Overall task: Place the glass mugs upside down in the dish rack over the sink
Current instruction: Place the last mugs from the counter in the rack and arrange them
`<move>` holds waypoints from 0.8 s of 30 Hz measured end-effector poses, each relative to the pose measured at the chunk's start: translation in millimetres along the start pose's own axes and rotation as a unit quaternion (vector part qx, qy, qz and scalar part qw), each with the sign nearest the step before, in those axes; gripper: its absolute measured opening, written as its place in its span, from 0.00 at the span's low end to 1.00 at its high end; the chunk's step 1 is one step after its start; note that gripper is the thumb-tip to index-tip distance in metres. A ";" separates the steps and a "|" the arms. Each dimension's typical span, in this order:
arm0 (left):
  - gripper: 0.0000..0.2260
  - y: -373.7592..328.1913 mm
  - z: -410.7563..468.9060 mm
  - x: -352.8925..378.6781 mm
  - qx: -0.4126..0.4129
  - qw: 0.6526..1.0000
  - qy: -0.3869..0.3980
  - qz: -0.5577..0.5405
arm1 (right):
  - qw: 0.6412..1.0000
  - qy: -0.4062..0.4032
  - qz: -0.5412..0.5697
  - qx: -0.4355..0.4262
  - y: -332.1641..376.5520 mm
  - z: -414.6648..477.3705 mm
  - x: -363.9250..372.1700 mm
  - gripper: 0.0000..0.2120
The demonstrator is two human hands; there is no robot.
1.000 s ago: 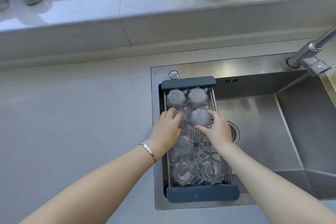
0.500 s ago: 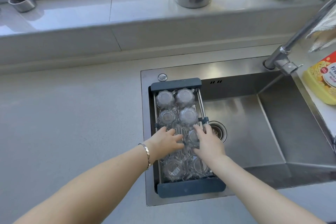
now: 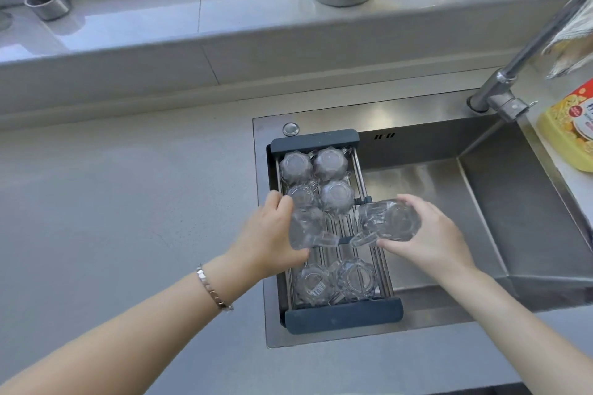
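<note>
Gripping one glass mug each, left hand (image 3: pixel 268 236) & right hand (image 3: pixel 428 236) hold left mug (image 3: pixel 306 229) & right mug (image 3: pixel 386 224) tipped sideways, long axes roughly level, over dish rack (image 3: pixel 343 314) mid-frame; bare bars directly below.

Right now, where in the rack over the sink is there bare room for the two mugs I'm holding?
The middle bars of the dark-framed wire dish rack, under the left hand and right hand, lie bare. Four upside-down glass mugs crowd the far end; two upright glass mugs fill the near end.
</note>
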State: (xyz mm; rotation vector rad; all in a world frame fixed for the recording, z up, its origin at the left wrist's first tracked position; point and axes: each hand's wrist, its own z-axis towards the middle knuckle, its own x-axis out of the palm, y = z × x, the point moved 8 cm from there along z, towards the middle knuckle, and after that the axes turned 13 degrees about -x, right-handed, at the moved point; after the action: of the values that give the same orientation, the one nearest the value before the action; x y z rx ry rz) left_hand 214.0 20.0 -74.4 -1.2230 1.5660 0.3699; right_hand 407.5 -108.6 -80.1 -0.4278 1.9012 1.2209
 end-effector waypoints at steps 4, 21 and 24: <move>0.26 10.4 7.5 33.3 -0.161 0.986 0.011 -0.045 | 1.000 -0.011 0.000 0.007 -4.4 -0.6 -3.7 0.36; 0.29 6.2 40.4 57.1 -0.171 0.978 0.009 0.118 | 0.987 0.136 -0.050 -0.075 20.4 17.7 36.8 0.36; 0.34 -19.1 27.4 39.6 0.030 0.998 0.050 -0.004 | 0.973 0.174 -0.047 -0.147 39.4 22.9 34.5 0.34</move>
State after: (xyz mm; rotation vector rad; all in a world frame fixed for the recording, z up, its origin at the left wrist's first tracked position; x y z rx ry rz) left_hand 248.4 12.2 -112.4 -1.2173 1.6448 0.2594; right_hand 371.1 -65.2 -88.3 -0.9330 1.9623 1.4413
